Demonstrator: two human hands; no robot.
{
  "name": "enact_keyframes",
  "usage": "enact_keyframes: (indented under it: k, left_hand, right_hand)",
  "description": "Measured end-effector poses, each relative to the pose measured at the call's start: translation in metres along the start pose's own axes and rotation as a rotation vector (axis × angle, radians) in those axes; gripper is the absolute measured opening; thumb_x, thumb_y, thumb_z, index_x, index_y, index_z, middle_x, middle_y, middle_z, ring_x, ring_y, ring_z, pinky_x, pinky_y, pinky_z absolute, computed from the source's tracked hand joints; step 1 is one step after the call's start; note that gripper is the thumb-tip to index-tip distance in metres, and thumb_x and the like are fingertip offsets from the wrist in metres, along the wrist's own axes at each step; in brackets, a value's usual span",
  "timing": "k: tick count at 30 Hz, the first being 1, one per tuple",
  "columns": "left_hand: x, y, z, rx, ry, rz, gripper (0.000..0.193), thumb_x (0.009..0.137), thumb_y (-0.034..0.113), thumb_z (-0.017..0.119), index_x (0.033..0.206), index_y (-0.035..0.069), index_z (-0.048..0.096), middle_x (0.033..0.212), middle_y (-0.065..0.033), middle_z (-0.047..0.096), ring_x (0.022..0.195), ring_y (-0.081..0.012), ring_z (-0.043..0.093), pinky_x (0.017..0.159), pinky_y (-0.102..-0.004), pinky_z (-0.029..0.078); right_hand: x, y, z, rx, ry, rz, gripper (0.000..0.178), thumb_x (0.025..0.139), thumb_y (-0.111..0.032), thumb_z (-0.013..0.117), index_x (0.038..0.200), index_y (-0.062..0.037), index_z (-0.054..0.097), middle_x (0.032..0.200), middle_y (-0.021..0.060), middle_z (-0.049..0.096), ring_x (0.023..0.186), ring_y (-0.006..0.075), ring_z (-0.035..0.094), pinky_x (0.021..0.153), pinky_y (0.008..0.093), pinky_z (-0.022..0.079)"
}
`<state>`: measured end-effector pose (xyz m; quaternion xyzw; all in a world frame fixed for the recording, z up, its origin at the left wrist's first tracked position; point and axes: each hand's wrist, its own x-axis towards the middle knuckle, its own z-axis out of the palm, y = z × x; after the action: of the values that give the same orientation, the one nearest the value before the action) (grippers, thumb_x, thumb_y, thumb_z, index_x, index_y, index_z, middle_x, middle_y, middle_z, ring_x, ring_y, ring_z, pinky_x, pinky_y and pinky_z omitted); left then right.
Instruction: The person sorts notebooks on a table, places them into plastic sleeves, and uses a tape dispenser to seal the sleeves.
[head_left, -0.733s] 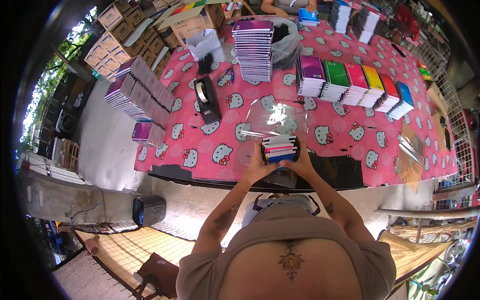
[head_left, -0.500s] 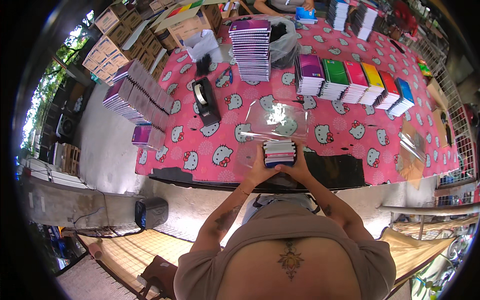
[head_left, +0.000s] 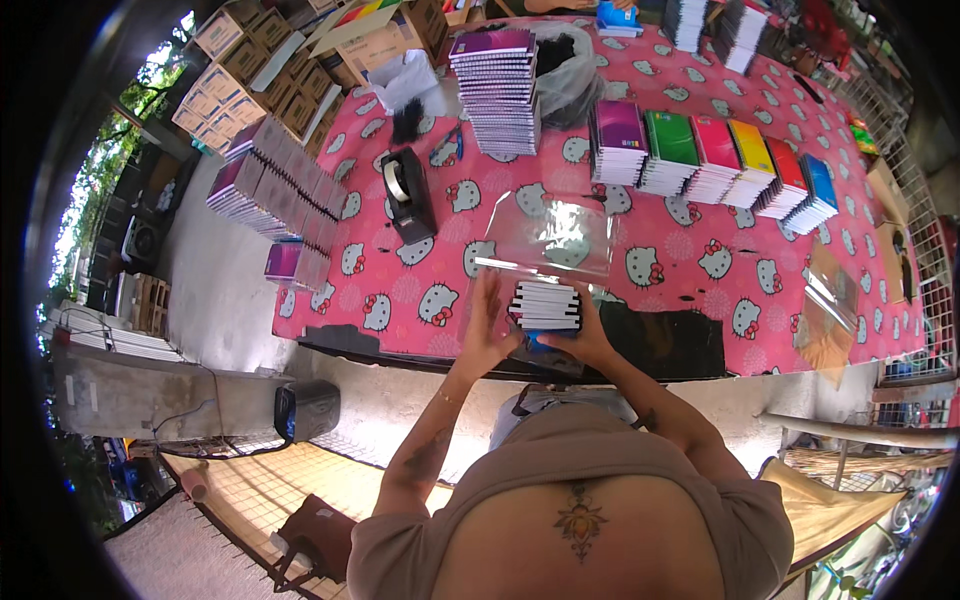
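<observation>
A small bundle of notebooks (head_left: 547,305) stands on edge at the table's near side, white page edges up and a blue cover facing me. Around its right side and front my right hand (head_left: 592,338) is closed, thumb across the blue cover. My left hand (head_left: 484,325) is open at the bundle's left, fingers stretched forward and thumb close to the lower left corner; whether it touches cannot be made out. Just beyond the bundle a clear plastic sheet or bag (head_left: 550,240) lies flat, shining with reflected light.
A black tape dispenser (head_left: 408,200) and a tall notebook stack (head_left: 495,95) stand farther left. Coloured notebook piles (head_left: 672,150) line up at right. Wrapped notebook stacks (head_left: 270,190) sit at the left edge. More clear plastic (head_left: 830,300) lies right. Another person's hand (head_left: 622,4) shows at the far side.
My left hand has come off the bundle's side and opened to the left. The bundle has shifted slightly left and turned a little in my right hand.
</observation>
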<state>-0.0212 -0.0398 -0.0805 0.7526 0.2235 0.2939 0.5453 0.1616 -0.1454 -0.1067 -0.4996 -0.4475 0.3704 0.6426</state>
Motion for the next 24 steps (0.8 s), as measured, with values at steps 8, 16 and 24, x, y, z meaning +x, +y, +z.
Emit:
enact_keyframes:
  k: [8,16,24]
  left_hand:
    - [0.023,0.008,0.002,0.117,-0.217,-0.149,0.092,0.077,0.010,0.078,0.150,0.003,0.023,0.133,-0.0206,0.045,0.128,-0.0345,0.048,0.107,-0.0409,0.040]
    - [0.065,0.075,0.006,1.021,-0.506,0.115,0.089,0.073,0.060,0.077,0.127,-0.005,0.048,0.125,-0.0247,0.058,0.115,-0.0376,0.058,0.093,-0.0476,0.047]
    - [0.116,0.030,-0.032,0.156,0.071,-0.476,0.078,0.078,0.059,0.076,0.108,-0.012,0.059,0.090,-0.0192,0.069,0.080,-0.0259,0.068,0.070,-0.0388,0.054]
  right_hand:
    - [0.008,-0.005,-0.016,-0.190,-0.109,0.081,0.084,0.070,-0.015,0.090,0.136,-0.0056,0.038,0.124,0.0109,0.058,0.116,0.0214,0.059,0.100,0.0374,0.048]
    - [0.004,0.015,-0.015,-0.330,-0.080,0.041,0.088,0.065,-0.022,0.092,0.137,-0.0065,0.042,0.129,0.0145,0.055,0.114,0.0299,0.060,0.097,0.0412,0.049]
    - [0.022,0.015,-0.101,-1.275,-0.116,0.039,0.108,0.067,-0.070,0.074,0.150,-0.0130,0.035,0.155,0.0145,0.033,0.145,0.0365,0.029,0.112,0.0645,0.023]
